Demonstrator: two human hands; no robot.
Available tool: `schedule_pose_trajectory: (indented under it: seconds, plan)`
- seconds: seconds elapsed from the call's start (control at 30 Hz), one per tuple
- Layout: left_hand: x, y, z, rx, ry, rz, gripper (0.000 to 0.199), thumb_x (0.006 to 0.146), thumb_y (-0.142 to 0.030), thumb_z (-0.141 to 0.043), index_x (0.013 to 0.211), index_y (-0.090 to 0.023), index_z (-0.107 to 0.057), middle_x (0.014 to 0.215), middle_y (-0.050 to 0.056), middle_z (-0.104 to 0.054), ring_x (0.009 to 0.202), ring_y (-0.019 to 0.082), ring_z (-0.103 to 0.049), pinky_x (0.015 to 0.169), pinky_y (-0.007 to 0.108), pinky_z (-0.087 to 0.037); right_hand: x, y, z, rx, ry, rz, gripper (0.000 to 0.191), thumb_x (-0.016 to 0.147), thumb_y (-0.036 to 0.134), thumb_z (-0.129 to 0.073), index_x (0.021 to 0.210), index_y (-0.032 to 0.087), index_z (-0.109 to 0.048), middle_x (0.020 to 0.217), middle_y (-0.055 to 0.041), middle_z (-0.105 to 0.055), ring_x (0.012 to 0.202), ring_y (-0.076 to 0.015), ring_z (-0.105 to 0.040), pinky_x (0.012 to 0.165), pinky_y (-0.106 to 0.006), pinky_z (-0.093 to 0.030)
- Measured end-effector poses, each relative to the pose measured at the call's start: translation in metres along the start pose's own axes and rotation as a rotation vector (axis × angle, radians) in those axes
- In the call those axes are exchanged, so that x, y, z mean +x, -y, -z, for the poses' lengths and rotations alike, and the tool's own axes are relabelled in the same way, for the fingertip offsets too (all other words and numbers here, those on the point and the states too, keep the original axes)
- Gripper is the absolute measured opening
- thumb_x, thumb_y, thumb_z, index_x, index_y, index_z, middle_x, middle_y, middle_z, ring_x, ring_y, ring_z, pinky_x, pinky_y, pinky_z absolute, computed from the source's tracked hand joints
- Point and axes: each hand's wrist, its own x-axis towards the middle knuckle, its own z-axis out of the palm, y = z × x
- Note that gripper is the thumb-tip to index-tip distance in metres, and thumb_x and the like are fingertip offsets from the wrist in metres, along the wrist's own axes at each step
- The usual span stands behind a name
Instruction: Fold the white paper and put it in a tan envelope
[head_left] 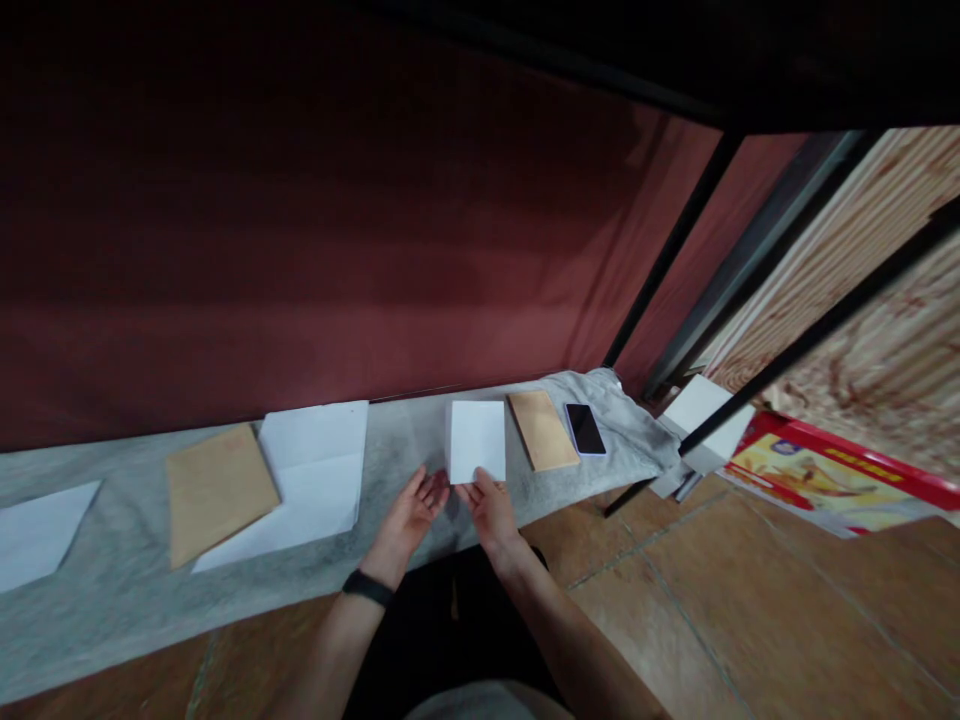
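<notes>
A folded white sheet of paper (478,440) is in my right hand (490,510), pinched at its lower edge with the thumb on top and the fingers underneath. Its left side shows a narrow, shaded fold. My left hand (414,510), with a dark band on the wrist, is just left of the paper's lower corner. That hand's palm is turned inward, its fingers are apart and slightly curled, and nothing is in it. Right of the paper, a brown envelope-like piece (543,430) lies flat on the grey cloth-covered surface (405,430).
A phone (585,429) lies at the right end. On the left are white sheets (322,460), a brown envelope (219,488) partly over them, and another white sheet (41,535). Dark frame bars (675,250) rise at right, near a white box (705,420) and a red-and-yellow box (832,475).
</notes>
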Motion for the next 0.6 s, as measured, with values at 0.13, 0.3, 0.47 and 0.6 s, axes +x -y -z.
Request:
schedule_pose_trajectory:
  seconds: [0.13, 0.3, 0.47, 0.6]
  plan:
    - [0.005, 0.01, -0.001, 0.008, 0.005, 0.167, 0.013, 0.095, -0.03, -0.061, 0.089, -0.019, -0.059, 0.088, 0.006, -0.067, 0.076, 0.018, -0.07, 0.072, 0.035, -0.063, -0.002, 0.002, 0.007, 0.038, 0.011, -0.048, 0.029, 0.075, 0.036, -0.082, 0.09, 0.02, -0.064, 0.095, -0.0069, -0.076, 0.089, -0.0224, -0.074, 0.081, -0.038, -0.064]
    - [0.008, 0.02, -0.008, -0.024, 0.007, -0.027, 0.004, 0.089, -0.014, -0.063, 0.086, -0.016, -0.062, 0.082, 0.005, -0.069, 0.071, 0.014, -0.068, 0.066, 0.026, -0.059, 0.002, 0.001, 0.004, -0.054, 0.109, -0.055, 0.028, 0.082, 0.04, -0.076, 0.097, 0.021, -0.063, 0.086, -0.0058, -0.075, 0.082, -0.023, -0.074, 0.077, -0.04, -0.065]
    - [0.013, 0.005, 0.002, 0.001, -0.168, -0.321, 0.036, 0.074, 0.002, -0.069, 0.098, -0.025, -0.063, 0.077, -0.007, -0.068, 0.062, 0.006, -0.064, 0.062, 0.015, -0.051, 0.019, 0.007, 0.019, -0.538, 0.001, 0.174, 0.026, 0.087, 0.045, -0.063, 0.091, 0.019, -0.063, 0.081, -0.0051, -0.073, 0.07, -0.02, -0.072, 0.067, -0.034, -0.063]
    - [0.013, 0.0, 0.022, 0.249, -0.228, -0.512, 0.068, 0.071, -0.005, -0.075, 0.131, -0.028, -0.055, 0.086, -0.005, -0.069, 0.073, 0.012, -0.067, 0.072, 0.022, -0.054, 0.032, 0.02, 0.04, -0.911, -0.095, 0.318, 0.02, 0.087, 0.038, -0.059, 0.088, 0.02, -0.067, 0.079, -0.0051, -0.072, 0.071, -0.0213, -0.071, 0.065, -0.031, -0.058]
